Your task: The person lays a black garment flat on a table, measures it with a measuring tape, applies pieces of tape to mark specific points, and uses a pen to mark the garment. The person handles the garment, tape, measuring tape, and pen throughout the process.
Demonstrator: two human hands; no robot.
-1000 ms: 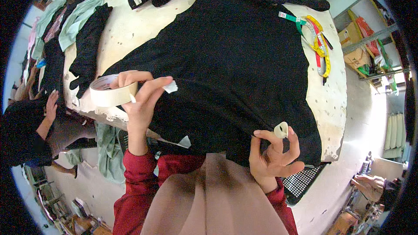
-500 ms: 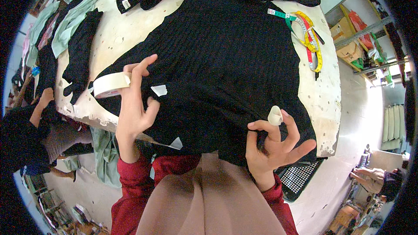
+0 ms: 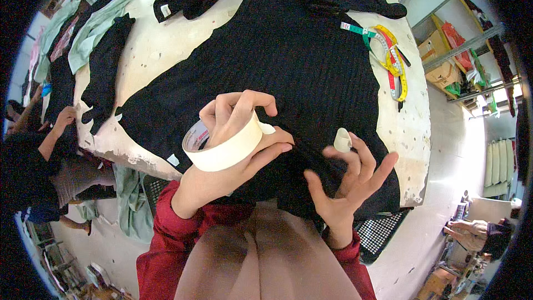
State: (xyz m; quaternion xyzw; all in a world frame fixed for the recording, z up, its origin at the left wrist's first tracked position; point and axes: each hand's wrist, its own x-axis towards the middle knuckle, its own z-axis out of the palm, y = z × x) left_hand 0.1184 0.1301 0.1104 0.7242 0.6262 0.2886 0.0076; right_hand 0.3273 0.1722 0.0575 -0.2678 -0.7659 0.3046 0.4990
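My left hand (image 3: 233, 150) has its fingers hooked through a cream tape roll (image 3: 219, 157), fingertips curled down over the black ribbed garment (image 3: 277, 50) at a fold near its middle. Just right of it, my right hand (image 3: 347, 186) hovers at that fabric, fingers apart and bent, a small cream loop of tape (image 3: 342, 140) stuck at a fingertip. A small white scrap (image 3: 173, 160) lies left of the roll. Coiled yellow, red and green measuring tapes (image 3: 395, 64) lie beside the garment's right side.
A worn cream table (image 3: 144, 44) carries more black garments (image 3: 194, 0) and pale green pieces (image 3: 97, 28) leftward. A co-worker in dark clothes (image 3: 39, 172) stands at left. Shelves with cardboard boxes (image 3: 444, 66) line the right; a perforated black tray (image 3: 377, 233) sits below the table edge.
My left hand has moved right with the roll and curled its fingers over the garment's middle. My right hand's thumb and forefinger have parted from the fabric they pinched.
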